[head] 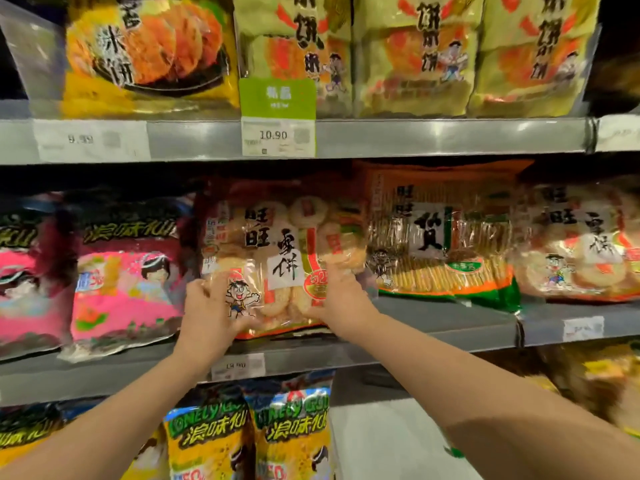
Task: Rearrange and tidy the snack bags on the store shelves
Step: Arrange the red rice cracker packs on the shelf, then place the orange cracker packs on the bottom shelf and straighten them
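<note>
A clear and orange bag of round rice crackers [280, 251] stands on the middle shelf [433, 323], leaning back. My left hand [207, 306] grips its lower left corner. My right hand [341, 296] grips its lower right edge. Right of it lies an orange and green bag of cracker sticks [440, 237], then another rice cracker bag [581, 247]. Pink and black snack bags [124, 271] stand to its left.
The top shelf holds yellow rice cracker bags [408, 53] and an orange-pictured bag [149, 50], with price tags [277, 136] on its rail. Yellow and blue snack bags [249, 441] stand on the shelf below. A gap of bare shelf lies before the cracker sticks.
</note>
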`<state>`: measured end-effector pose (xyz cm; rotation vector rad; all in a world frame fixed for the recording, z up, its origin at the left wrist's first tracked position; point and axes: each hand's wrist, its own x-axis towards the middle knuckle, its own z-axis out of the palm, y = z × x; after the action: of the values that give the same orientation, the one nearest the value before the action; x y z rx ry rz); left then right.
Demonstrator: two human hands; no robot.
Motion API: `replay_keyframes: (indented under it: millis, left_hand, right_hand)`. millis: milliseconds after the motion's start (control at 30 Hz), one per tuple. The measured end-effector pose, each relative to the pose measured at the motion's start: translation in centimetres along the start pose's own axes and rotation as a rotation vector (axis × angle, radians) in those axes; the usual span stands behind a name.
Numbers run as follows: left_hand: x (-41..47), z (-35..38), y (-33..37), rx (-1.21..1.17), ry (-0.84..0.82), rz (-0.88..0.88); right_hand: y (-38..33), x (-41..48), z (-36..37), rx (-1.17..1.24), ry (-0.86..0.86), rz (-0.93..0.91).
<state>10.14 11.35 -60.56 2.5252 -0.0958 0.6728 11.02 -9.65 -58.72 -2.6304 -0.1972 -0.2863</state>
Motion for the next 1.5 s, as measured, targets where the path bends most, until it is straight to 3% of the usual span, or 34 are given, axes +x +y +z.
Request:
replay_keyframes:
  millis: [233,433,633,833,1000,1267,1367,1500]
  left_hand:
    - [3.1,3.0,-0.6,0.091,-0.015,-0.163]
    - [3.4,3.7,-0.6,0.209,-0.014,-0.155]
    - [2.2,3.3,0.3,0.430,0.065,0.230]
    - [0.0,4.5,7.2,0.338,0.030,0.375]
    - [-1.3,5.6,13.0,0.101,-0.025,0.429]
    - [-2.0,9.8,20.9,-0.089,-0.099,0.452]
    - [-1.8,11.9,23.3,-0.199,-0.140,0.383]
    - [-0.4,14.6,23.8,-0.170,-0.183,0.178]
  right_hand:
    - [1.6,3.0,2.3,-0.023,0.083,0.014]
    - [1.7,3.3,2.2,-0.066,0.059,0.040]
    - [1.5,0.6,0.7,-0.033,-0.032,0.108]
    - [1.7,-2.8,-0.3,0.107,0.093,0.012]
    - [3.5,-4.8,-2.7,0.176,0.256,-0.103]
    - [12.0,-6.3,-6.4,0.128,0.365,0.054]
    - [15.7,-5.9,-8.0,0.164,0.392,0.213]
    - [20.9,-4.6,-9.7,0.378,0.380,0.431]
